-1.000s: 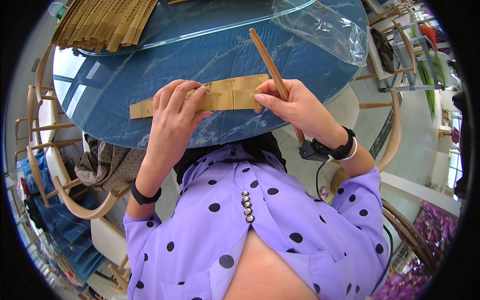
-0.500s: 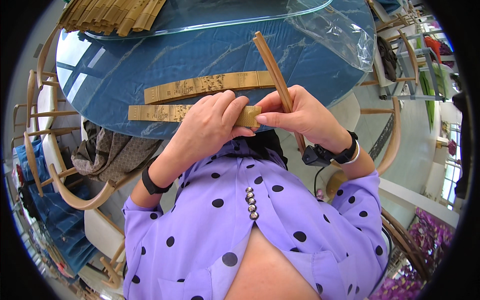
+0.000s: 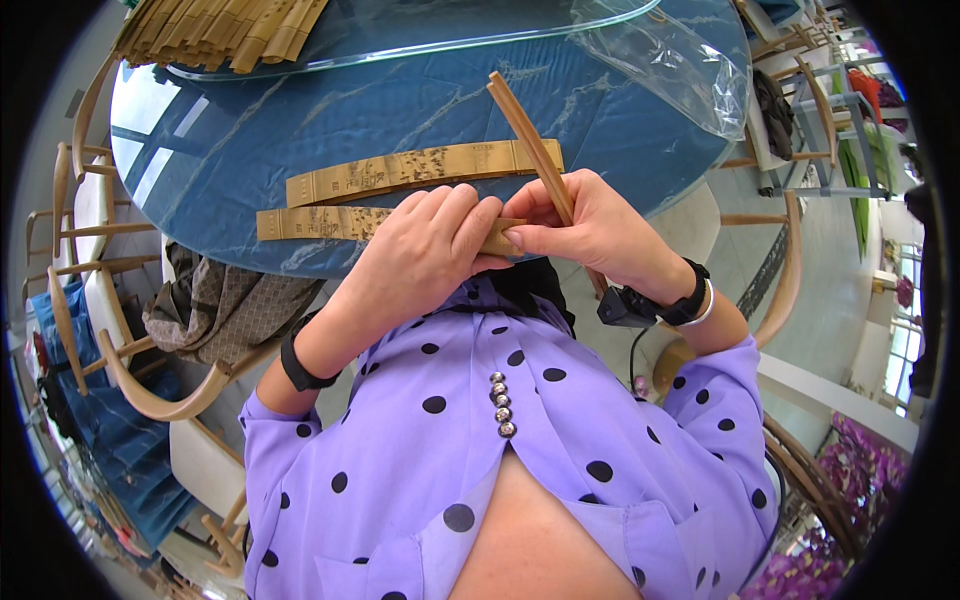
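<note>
My left hand (image 3: 432, 235) is closed around a gold printed paper chopstick sleeve (image 3: 318, 223) and hides its middle. The sleeve's long end lies at the table's near edge. My right hand (image 3: 590, 225) grips a pair of light wooden chopsticks (image 3: 528, 132), slanted with their upper ends toward the far left. Its thumb and forefinger also pinch the sleeve's open end, right beside my left fingers. Just beyond lies a second gold chopstick sleeve (image 3: 405, 172), flat on the blue marbled table (image 3: 230, 130) and reaching behind the chopsticks.
A heap of gold sleeves (image 3: 220, 30) sits at the far left, by a glass turntable edge (image 3: 420, 57). Crumpled clear plastic bag (image 3: 680, 75) lies at the far right. Wooden chairs stand around the table, one with a brown patterned cloth (image 3: 230, 305) at my left.
The chopsticks' upper ends have swung left and a little nearer. My right hand has shifted slightly left, and the sleeve's end between my hands has tilted.
</note>
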The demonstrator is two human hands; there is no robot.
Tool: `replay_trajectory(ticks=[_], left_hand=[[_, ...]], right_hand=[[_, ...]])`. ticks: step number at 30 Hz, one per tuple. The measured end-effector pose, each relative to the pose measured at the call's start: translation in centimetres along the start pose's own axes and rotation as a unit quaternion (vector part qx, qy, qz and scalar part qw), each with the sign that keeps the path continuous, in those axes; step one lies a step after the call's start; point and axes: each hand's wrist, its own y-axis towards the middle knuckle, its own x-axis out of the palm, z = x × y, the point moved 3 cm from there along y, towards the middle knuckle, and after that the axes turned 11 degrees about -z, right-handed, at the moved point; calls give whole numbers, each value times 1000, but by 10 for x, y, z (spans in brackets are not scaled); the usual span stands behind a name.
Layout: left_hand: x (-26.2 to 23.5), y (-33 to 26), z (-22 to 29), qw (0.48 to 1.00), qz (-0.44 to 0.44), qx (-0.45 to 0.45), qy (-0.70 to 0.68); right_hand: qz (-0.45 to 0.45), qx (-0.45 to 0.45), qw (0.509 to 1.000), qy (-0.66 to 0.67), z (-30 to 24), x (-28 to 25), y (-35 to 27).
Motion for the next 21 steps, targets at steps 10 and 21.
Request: replay_trajectory(ticks=[10, 21], left_hand=[[0, 3, 3, 1000, 10, 5, 9], [-4, -2, -6, 999, 4, -36, -36]], right_hand=[[3, -8, 998, -68, -1, 0, 2], [91, -14, 960, -265, -22, -4, -15]])
